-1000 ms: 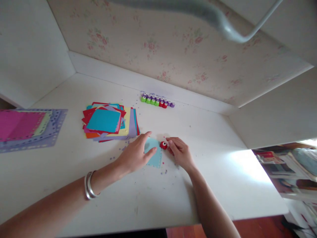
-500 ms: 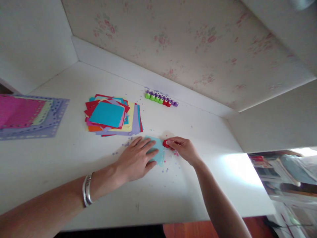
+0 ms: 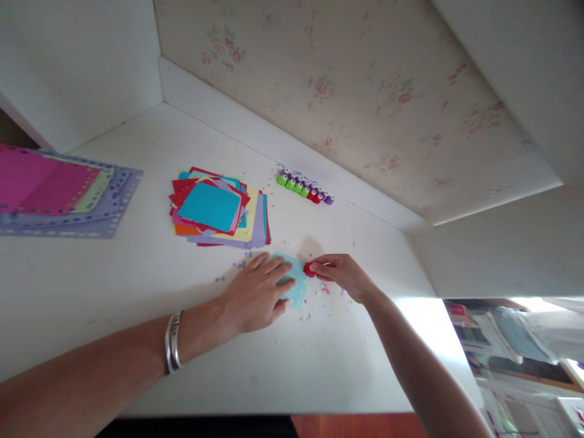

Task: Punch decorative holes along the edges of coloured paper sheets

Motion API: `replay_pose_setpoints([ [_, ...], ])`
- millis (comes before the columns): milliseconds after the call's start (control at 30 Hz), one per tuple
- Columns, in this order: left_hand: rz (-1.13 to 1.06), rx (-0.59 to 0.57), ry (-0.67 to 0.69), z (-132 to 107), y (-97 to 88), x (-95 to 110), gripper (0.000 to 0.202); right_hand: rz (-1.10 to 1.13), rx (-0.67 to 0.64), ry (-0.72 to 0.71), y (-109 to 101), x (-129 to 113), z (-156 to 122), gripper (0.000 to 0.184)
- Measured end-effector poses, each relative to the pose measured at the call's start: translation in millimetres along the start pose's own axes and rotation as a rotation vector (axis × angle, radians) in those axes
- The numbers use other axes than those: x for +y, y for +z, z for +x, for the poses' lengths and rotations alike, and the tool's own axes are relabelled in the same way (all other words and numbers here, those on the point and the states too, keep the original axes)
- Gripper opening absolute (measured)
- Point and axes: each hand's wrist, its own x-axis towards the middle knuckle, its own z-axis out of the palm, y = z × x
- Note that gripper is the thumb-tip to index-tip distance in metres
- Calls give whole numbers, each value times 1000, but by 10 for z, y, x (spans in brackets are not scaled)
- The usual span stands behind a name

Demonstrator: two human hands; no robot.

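Observation:
A light blue sheet of paper (image 3: 297,294) lies on the white desk with small notches along its right side. My left hand (image 3: 260,292) rests flat on it, fingers spread. At the paper's right edge, my right hand (image 3: 344,275) pinches a small red craft punch (image 3: 309,269) between thumb and fingers. Whether the punch is pressed down I cannot tell. Tiny pink punched-out bits (image 3: 325,288) lie beside it, and purple bits (image 3: 241,264) are scattered near my left fingers.
Behind the hands lies a pile of coloured paper (image 3: 210,207). Several green, red and purple craft punches (image 3: 303,187) stand in rows by the back wall. Large punched sheets (image 3: 91,210) are at the far left. The desk's front edge (image 3: 228,415) is close to me.
The view has shifted slightly, so most things sit further right. Both hands keep about the same place on the paper, and the red punch stays at its right edge.

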Motion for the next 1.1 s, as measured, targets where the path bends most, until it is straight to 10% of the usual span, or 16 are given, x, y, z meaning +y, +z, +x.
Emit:
replay_pose_setpoints([
  [533, 7, 24, 10, 27, -23, -5, 37, -371, 27, -5, -22, -177, 91, 23],
  [1100, -32, -14, 7, 70, -71, -19, 37, -297, -62, -6, -156, -236, 141, 21],
])
